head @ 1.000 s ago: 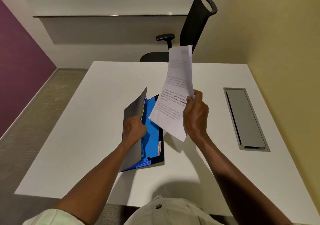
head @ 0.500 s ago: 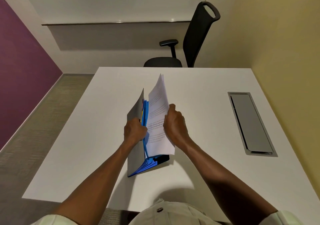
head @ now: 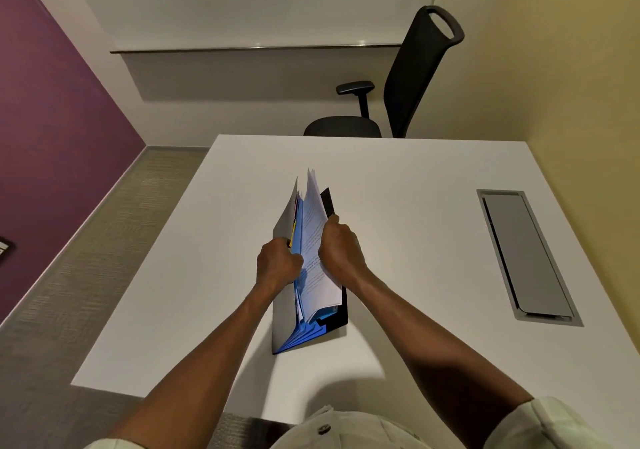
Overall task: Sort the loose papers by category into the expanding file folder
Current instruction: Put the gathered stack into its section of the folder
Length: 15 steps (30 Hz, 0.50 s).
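Observation:
An expanding file folder (head: 282,320) with a grey cover and blue pockets stands open on the white table (head: 214,241). A sheaf of printed white papers (head: 317,241) sits partly inside one blue pocket, its upper part sticking out. My left hand (head: 277,265) grips the grey front flap and dividers, holding the pocket apart. My right hand (head: 339,251) is closed on the papers' right edge, against the folder's black back panel (head: 327,199). Coloured tabs show at the left dividers.
A grey cable hatch (head: 526,258) is set into the table at the right. A black office chair (head: 398,92) stands beyond the far edge. A yellow wall runs along the right, a purple wall and carpet at the left.
My right hand brought the papers down from the air and slid them into a blue pocket. My left hand kept the folder open. The camera view shifted slightly.

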Available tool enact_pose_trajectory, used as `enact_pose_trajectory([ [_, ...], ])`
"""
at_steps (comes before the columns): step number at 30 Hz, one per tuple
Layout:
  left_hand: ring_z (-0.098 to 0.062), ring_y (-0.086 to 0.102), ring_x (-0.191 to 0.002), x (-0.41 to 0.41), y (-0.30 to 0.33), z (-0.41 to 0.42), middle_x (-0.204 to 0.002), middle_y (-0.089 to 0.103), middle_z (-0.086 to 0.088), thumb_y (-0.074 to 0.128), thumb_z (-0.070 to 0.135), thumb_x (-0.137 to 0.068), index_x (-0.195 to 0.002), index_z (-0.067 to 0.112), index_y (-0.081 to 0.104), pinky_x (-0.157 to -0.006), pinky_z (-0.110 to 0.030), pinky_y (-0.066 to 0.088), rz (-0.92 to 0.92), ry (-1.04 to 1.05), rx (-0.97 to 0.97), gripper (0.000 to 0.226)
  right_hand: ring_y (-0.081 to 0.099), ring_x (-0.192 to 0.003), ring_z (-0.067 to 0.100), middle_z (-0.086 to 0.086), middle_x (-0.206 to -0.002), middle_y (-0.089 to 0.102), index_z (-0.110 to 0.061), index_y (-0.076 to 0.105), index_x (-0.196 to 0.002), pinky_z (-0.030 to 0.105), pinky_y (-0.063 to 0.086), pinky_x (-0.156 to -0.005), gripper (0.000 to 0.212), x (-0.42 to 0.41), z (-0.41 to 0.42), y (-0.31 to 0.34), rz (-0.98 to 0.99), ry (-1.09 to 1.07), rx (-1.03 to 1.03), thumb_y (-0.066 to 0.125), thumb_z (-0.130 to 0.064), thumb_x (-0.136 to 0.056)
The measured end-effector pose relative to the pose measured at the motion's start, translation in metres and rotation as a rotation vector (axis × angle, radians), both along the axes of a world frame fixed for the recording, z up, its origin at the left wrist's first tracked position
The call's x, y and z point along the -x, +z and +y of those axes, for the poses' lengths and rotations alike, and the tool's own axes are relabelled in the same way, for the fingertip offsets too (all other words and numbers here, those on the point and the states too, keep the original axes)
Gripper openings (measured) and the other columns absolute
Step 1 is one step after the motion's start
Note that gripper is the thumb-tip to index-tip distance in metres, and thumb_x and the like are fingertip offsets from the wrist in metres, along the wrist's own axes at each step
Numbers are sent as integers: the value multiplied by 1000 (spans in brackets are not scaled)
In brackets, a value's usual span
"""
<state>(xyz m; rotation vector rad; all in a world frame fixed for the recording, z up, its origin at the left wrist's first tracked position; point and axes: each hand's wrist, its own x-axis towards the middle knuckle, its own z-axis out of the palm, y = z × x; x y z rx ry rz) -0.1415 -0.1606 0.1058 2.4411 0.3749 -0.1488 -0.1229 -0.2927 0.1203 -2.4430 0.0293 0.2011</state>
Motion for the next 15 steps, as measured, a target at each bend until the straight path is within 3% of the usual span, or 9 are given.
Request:
enact_pose_trajectory([
  [2, -21, 53, -66, 1, 1, 2, -70, 53, -5, 60, 6, -83, -80, 1, 58, -49, -25, 34, -11, -10, -5, 7, 52, -87, 21, 13, -100, 57, -1, 43, -121, 31, 37, -71, 25, -1, 9, -3, 34, 15, -8, 35, 0, -98],
  [6, -20, 54, -70, 3, 5, 5, -76, 55, -1, 62, 7, -85, -86, 7, 56, -48, -22, 33, -23, -38, 12, 6, 48, -86, 19, 0, -78, 45, -16, 39, -108, 26, 39, -64, 18, -6, 28, -18, 127, -13, -99, 27, -4, -101],
  [11, -19, 57, -70, 2, 6, 9, -82, 65, -9, 63, 8, -84, -98, 0, 65, -53, -23, 38, -3, -27, 30, 16, 43, -59, 10, 1, -71, 40, 1, 39, -123, 22, 28, -45, 26, -6, 44, -34, 214, 107, -5, 43, -1, -98],
  [15, -20, 61, -74, 3, 5, 12, -87, 68, -8, 63, 7, -85, -106, 4, 68, -55, -21, 41, 0, -34, 51, 22, 42, -53, 10, 2, -65, 42, 7, 37, -126, 21, 30, -41, 38, -8, 47, -43, 269, 161, 91, 56, -3, -95],
])
